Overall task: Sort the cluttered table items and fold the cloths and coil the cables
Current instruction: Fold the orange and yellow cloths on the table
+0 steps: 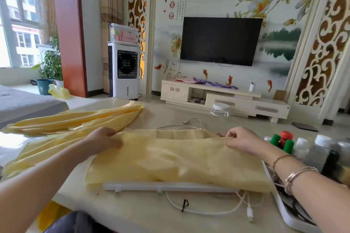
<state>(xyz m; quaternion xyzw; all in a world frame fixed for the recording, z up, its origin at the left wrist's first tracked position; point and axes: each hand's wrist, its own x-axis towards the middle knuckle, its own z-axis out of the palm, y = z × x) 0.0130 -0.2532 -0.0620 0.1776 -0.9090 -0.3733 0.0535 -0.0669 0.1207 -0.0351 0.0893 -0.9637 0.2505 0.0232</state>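
pinching the yellow cloth's (170, 159) far edge, left hand (103, 141) and right hand (241, 141) risk dragging the white cable (204, 212) beneath.

Single view, head-mounted, wide-angle. It looks forward and down from the person's own position, close over the table (144, 219). Both forearms enter from the bottom corners; the left hand (105, 141) and right hand (241, 141) sit mid-frame. Nearer than the fingers lies the table's front edge; beyond the fingers the view runs level across the room to the television (220, 40) wall. Straight lines bow at the margins.
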